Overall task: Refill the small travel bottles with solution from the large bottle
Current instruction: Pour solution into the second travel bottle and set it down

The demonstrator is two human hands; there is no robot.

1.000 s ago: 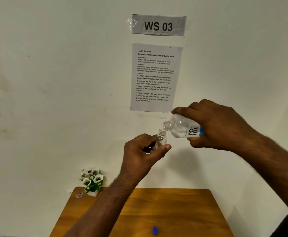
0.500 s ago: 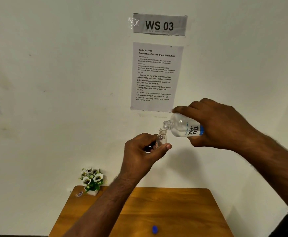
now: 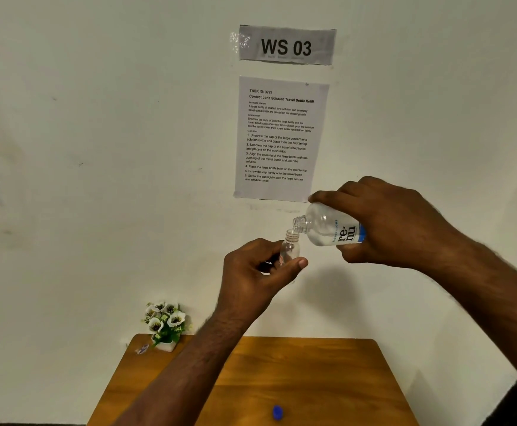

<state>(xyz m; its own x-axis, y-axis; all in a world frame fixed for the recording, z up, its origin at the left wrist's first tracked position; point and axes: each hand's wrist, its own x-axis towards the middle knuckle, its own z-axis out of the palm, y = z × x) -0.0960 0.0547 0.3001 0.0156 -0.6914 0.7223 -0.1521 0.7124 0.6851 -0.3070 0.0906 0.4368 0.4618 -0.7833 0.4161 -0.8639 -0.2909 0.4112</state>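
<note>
My left hand [image 3: 255, 272] holds a small clear travel bottle [image 3: 291, 249] upright, well above the table, its open neck uncapped. My right hand [image 3: 392, 222] grips the large clear bottle [image 3: 327, 227] with a white "re-nu" label and tips it to the left. Its open mouth rests just over the small bottle's neck. Clear liquid lies in the lower side of the large bottle. A blue cap [image 3: 277, 412] lies on the wooden table [image 3: 312, 379] near its front edge.
A small white pot of artificial flowers [image 3: 165, 325] stands at the table's back left corner, with a small wrapper-like item [image 3: 142, 348] beside it. An instruction sheet [image 3: 278, 138] and a "WS 03" sign [image 3: 286, 46] hang on the white wall behind.
Both hands have hardly moved. The large bottle stays tilted with its mouth over the small bottle's neck.
</note>
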